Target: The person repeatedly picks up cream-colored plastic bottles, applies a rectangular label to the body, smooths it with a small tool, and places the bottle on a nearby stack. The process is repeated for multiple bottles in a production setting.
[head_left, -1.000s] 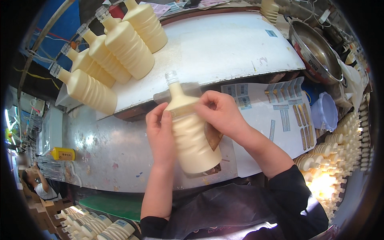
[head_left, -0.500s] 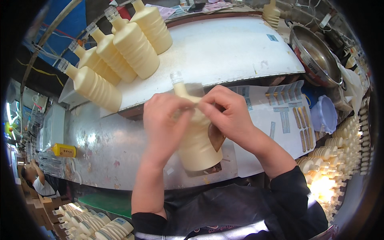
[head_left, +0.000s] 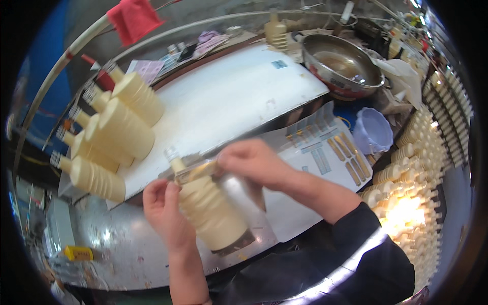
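Note:
A cream ribbed bottle (head_left: 213, 213) with a clear threaded neck leans back on the metal table, its base toward me. Across its shoulder a gold-and-clear strip (head_left: 200, 172) is stretched between my hands. My left hand (head_left: 165, 206) pinches one end beside the bottle, and my right hand (head_left: 249, 160) pinches the other end. A brown flat pointed piece (head_left: 259, 198) hangs below my right hand; blur hides whether that hand holds it. Gold strips (head_left: 351, 157) and pale blue strips (head_left: 320, 161) lie on a white sheet (head_left: 292, 203) to the right.
Several cream bottles (head_left: 124, 127) stand at the left of a raised white board (head_left: 223, 91). A large metal pan (head_left: 343, 63) and a lilac bucket (head_left: 373, 129) are at the right, above many stacked bottles (head_left: 406, 178). A yellow container (head_left: 79, 253) lies at the left.
My hands were close together over the bottle; now they are apart, with the strip showing between them. The view has turned, so the bottles and board appear further left and tilted.

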`<move>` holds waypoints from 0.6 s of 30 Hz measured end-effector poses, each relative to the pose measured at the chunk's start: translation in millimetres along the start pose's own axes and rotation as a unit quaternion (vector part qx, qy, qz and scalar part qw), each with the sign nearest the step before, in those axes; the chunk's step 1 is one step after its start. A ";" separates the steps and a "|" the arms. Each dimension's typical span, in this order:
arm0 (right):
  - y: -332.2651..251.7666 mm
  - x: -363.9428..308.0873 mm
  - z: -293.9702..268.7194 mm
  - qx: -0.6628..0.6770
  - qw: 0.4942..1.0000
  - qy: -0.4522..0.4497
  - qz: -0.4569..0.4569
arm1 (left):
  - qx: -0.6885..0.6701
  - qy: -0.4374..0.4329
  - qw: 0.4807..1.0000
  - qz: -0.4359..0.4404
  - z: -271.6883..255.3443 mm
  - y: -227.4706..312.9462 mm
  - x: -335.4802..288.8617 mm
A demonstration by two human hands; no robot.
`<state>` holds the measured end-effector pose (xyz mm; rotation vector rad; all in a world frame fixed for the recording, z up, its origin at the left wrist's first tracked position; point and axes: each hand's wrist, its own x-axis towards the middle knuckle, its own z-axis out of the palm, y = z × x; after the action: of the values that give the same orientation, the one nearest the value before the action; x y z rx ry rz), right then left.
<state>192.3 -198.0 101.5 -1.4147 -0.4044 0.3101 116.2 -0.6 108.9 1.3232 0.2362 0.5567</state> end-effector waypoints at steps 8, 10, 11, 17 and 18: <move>-95.8 20.6 -252.7 -0.339 0.866 0.366 0.034 | 0.185 -0.067 0.977 -0.087 -47.3 -51.6 -25.7; -86.5 12.0 -365.9 -0.515 0.766 0.384 0.026 | 0.097 -0.106 0.979 -0.143 -45.0 -52.1 -29.6; -88.4 7.4 -407.8 -0.610 0.710 0.344 0.080 | 0.072 -0.105 0.983 -0.131 -46.9 -57.8 -29.2; -62.3 4.3 -544.9 -0.756 0.547 0.207 0.295 | 0.010 -0.122 0.982 -0.146 -48.2 -58.2 -26.5; -44.6 23.4 -524.0 -0.735 0.583 0.220 0.266 | -0.003 -0.109 0.984 -0.142 -51.0 -56.7 -29.4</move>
<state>447.3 -658.4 91.8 -3.2050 0.3923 -0.0008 81.5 19.8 37.8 1.3049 0.2372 0.1710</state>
